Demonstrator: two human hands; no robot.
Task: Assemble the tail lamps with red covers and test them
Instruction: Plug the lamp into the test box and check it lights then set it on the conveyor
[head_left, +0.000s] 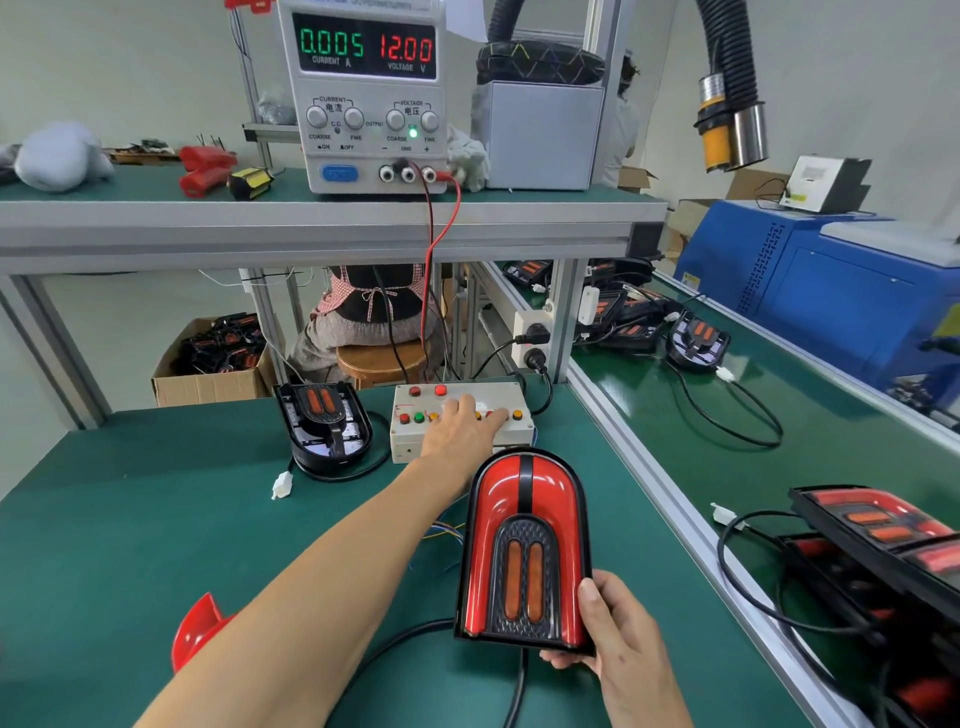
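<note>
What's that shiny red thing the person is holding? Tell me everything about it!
It's a tail lamp with a glossy red cover that looks like plastic, shaped like an arch. A black stripe runs down the middle to a dark textured panel holding two orange strips, and a black rim goes round it. None of it looks lit. It is held up, tilted to face the camera, above the green table. The right hand grips its lower right corner, and a black cable hangs below it.

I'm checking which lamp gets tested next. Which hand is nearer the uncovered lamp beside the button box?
Left. The left hand rests on the button box, right beside the uncovered lamp. The right hand holds the red-covered lamp farther away, near the table's front.
</note>
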